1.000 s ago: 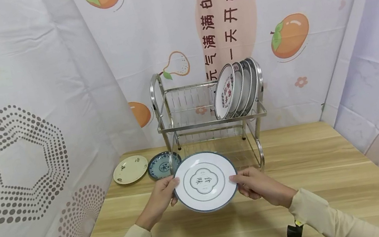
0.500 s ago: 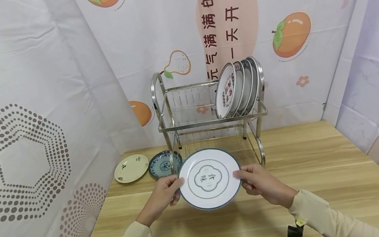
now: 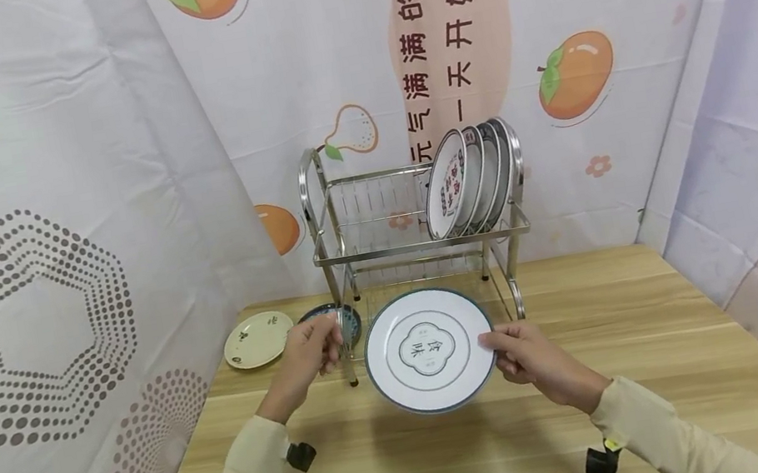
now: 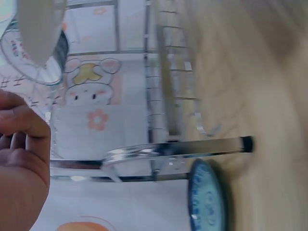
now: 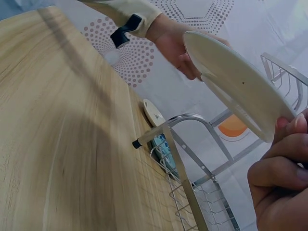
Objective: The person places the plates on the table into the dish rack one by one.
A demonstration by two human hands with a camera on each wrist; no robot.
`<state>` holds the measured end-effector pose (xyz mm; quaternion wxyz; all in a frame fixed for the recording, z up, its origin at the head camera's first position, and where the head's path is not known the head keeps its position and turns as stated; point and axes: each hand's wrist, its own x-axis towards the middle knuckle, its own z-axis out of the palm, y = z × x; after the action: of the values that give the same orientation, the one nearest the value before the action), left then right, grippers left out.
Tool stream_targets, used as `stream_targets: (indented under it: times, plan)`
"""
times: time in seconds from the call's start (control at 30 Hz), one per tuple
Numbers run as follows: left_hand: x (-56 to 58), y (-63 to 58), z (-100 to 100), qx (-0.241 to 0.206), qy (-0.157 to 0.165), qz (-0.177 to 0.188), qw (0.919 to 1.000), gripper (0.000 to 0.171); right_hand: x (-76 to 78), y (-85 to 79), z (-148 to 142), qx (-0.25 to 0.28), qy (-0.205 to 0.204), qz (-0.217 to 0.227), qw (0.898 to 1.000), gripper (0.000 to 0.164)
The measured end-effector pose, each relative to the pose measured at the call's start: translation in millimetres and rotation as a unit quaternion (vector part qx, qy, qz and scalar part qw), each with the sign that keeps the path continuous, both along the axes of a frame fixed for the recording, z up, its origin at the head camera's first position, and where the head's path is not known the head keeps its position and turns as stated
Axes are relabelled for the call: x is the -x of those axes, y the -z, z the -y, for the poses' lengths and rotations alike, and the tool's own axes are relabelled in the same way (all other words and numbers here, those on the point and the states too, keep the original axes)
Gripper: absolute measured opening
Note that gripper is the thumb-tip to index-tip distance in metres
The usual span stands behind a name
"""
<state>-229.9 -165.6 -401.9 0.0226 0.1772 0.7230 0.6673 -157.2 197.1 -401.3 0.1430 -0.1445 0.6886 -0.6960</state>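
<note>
My right hand (image 3: 542,364) pinches the right rim of a white plate (image 3: 436,385) with a blue edge and a flower-shaped emblem. The plate is held above the table, its face toward the head camera. To its left, my left hand (image 3: 303,360) is apart from it, fingers loosely curled with nothing in them, and overlaps the blue patterned plate (image 3: 350,319) behind. In the right wrist view the pale underside of the held plate (image 5: 236,82) shows, with the right thumb and fingers at its edge. The left wrist view catches part of the left hand (image 4: 24,159).
A two-tier metal dish rack (image 3: 419,246) stands at the back of the wooden table (image 3: 622,363). Several plates (image 3: 450,186) lean upright at the right of its upper tier. A cream plate (image 3: 258,340) lies left of the rack. Printed curtains (image 3: 330,42) enclose the table.
My left hand has let go of the plate's left rim and moved left and slightly up. The right hand still grips the plate, which has shifted slightly right.
</note>
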Motion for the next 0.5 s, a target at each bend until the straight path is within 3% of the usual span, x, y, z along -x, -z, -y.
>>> stream_targets:
  times: [0.13,0.37,0.5]
  plan:
    - [8.9,-16.9,-5,-0.043,-0.038,-0.011,0.9983,0.048,-1.1,-1.8,-4,0.005,0.002,-0.004,1.0,0.026]
    - [24.9,-42.0,-12,-0.132,-0.053,-0.033,0.9893,0.047,-4.2,-5.8,-8,-0.003,0.014,-0.003,1.0,0.026]
    - [31.1,-53.6,-16,-0.143,-0.066,-0.026,0.9872,0.045,-5.5,-9.1,-11,-0.011,0.023,0.002,1.0,0.027]
